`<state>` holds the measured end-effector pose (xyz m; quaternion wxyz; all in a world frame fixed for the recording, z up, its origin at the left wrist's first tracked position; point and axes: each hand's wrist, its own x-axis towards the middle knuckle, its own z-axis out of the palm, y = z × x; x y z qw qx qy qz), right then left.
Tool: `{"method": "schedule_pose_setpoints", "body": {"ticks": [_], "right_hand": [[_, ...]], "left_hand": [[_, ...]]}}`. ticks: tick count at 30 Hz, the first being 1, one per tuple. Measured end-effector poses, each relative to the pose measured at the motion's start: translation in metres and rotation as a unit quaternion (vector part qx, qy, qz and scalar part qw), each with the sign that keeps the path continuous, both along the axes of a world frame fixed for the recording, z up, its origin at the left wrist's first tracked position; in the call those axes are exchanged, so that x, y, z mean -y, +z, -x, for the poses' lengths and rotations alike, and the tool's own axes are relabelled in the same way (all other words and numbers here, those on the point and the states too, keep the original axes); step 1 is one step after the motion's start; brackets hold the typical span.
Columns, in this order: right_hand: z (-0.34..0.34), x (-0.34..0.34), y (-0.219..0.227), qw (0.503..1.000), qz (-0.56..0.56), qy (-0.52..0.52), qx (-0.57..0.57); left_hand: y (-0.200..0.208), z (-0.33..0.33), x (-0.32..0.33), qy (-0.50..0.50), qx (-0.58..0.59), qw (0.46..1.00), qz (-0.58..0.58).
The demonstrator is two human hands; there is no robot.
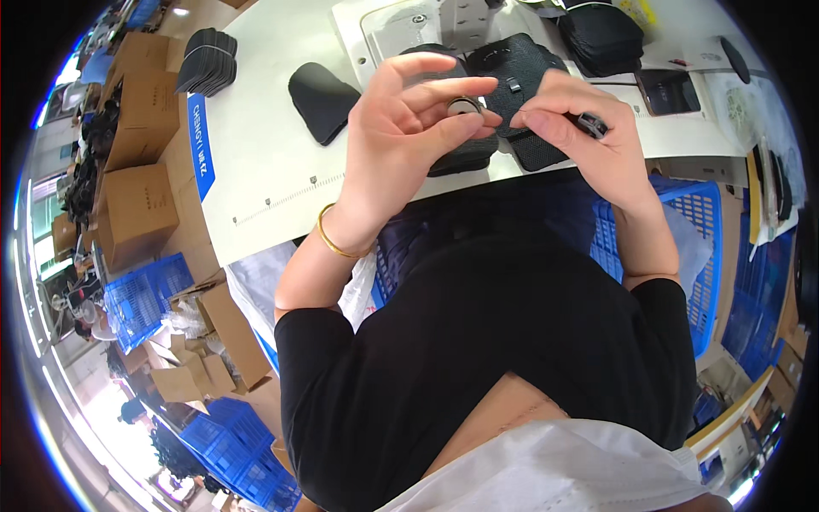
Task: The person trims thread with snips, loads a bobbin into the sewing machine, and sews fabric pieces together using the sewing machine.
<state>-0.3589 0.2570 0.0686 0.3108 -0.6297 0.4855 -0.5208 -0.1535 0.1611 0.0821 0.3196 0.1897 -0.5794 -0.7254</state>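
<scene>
My left hand [388, 141] is raised above the table edge, its thumb and fingers closed on a small round metal bobbin [465, 107]. Its other fingers are held apart. Just to the right, my right hand [593, 128] pinches thumb against forefinger close to the bobbin; any thread between them is too fine to make out. A small dark shiny object [592, 125] is tucked in that same hand, its kind unclear. Beneath both hands lie black textured pieces [539, 152], partly hidden by my fingers.
A white sewing machine bed [392, 30] stands at the back of the white table [264, 162]. Black cut pieces [322, 102] and tied stacks [207, 61] lie around it. A phone [668, 91] rests at right. Blue crates [695, 256] and cardboard boxes [141, 209] flank the table.
</scene>
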Motion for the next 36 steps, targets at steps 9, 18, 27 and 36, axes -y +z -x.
{"method": "schedule_pose_setpoints", "body": {"ticks": [9, 18, 27, 36], "right_hand": [[-0.003, 0.002, -0.023, 0.931, -0.012, 0.144, 0.334], [0.006, -0.001, -0.022, 0.936, -0.058, 0.008, 0.348], [0.014, -0.003, -0.017, 0.938, -0.024, -0.051, 0.343], [0.015, -0.014, -0.011, 0.926, -0.07, -0.045, 0.367]], "left_hand": [[-0.02, 0.003, 0.009, -0.059, -0.03, 0.984, -0.165], [-0.026, 0.006, 0.002, -0.079, -0.028, 0.991, -0.106], [-0.013, 0.013, 0.007, -0.147, 0.041, 0.97, -0.192], [-0.018, 0.029, 0.005, -0.237, 0.012, 0.941, -0.243]]}}
